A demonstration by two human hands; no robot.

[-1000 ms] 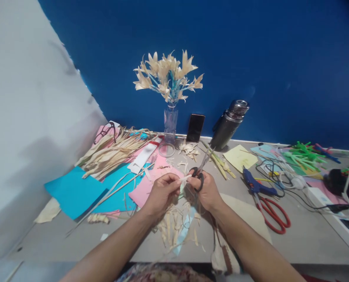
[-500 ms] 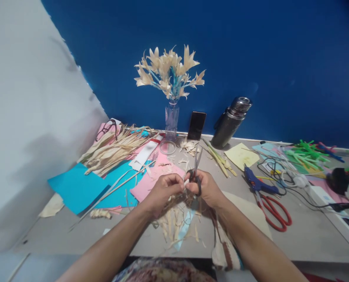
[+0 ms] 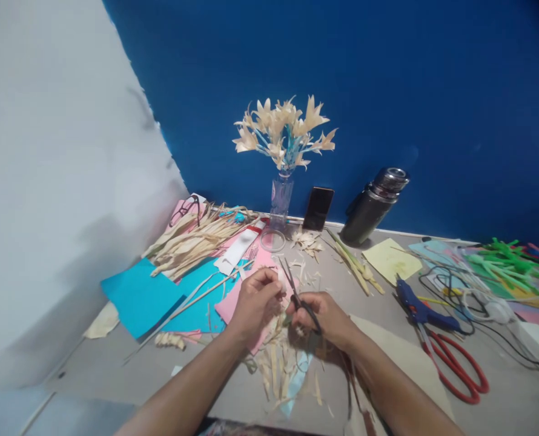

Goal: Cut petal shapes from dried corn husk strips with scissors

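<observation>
My left hand is closed, thumb and fingers pinching a small pale strip of husk. My right hand grips black-handled scissors by their loops. Their blades point up and away, slightly apart, beside the husk strip. Beneath both hands lie husk scraps, a light blue paper strip and pink paper. Behind them, pale husk flowers with blue stems stand in a clear bottle.
Dried husks and blue paper lie at left. A phone and a tilted flask lean on the blue wall. Rightward are a blue glue gun, red-handled scissors, cables and green pipe cleaners.
The camera view has shifted, so the table sits lower and further right. My hands have moved a little apart, and the scissor blades now tilt left toward the husk strip.
</observation>
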